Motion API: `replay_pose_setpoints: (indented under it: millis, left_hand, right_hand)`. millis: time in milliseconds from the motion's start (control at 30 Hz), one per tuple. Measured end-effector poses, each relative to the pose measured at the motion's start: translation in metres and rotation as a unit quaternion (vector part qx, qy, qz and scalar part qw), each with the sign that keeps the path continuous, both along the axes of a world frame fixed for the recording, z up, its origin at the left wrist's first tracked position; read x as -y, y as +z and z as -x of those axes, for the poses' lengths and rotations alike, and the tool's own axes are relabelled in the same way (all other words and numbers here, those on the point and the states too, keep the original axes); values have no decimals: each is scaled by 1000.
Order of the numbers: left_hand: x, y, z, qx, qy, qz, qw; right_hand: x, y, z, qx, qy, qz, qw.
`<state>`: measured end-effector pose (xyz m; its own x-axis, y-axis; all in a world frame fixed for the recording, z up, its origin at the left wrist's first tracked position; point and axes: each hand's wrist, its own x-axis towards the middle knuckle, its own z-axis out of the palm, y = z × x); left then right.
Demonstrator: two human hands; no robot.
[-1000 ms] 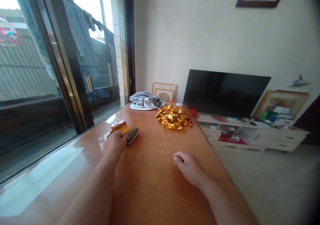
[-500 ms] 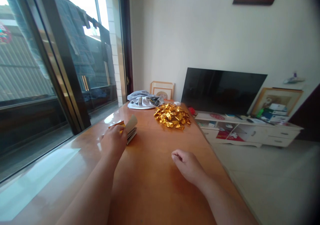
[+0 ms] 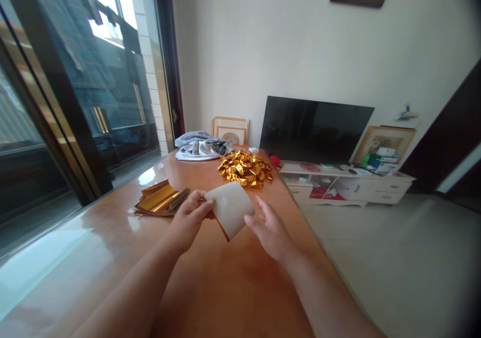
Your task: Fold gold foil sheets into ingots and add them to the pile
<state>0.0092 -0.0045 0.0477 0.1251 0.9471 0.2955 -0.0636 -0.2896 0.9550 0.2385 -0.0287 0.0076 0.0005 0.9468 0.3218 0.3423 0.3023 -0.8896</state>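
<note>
Well, the heap of shiny gold pieces (image 3: 246,169) sat on the glossy brown bench (image 3: 225,283), and the sheet (image 3: 231,208) was up in the hands on the near side of that heap. It showed its pale face (a sliver of orange-gold peeked out along the lower left edge) and curved slightly. The left hand (image 3: 191,218), nearer than the heap and to its left, had its grip clamped on the sheet's left corner, thumb on top. The right hand (image 3: 271,229), nearer than the heap and a little to its right, had its grip parted, with the thumb at the sheet's right edge; whether it touched could not be told. To the heap's left and nearer lay the stack of gold sheets (image 3: 160,198), fanned unevenly, just beyond the left hand. The cloth bundle (image 3: 201,146) lay left of the heap and farther back, while the television (image 3: 315,130) stood beyond it to the right.
</note>
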Motion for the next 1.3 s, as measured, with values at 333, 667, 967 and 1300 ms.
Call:
replay_pose_setpoints:
  millis: [333, 667, 967, 1300]
  left_hand:
    - [-8, -22, -9, -30, -23, 110, 993]
    - [-18, -50, -9, -364, 145, -70, 917]
    - [19, -22, -32, -495, -75, -117, 858]
    - [20, -19, -28, -541, -115, -154, 819]
  right_hand:
    - [-4, -4, -1, -86, 37, 112, 989]
    - [-14, -28, -4, -16, 1, 154, 988]
    - [-12, -18, 2, -127, -9, 236, 963]
    - [-13, -16, 4, -136, 33, 243, 960]
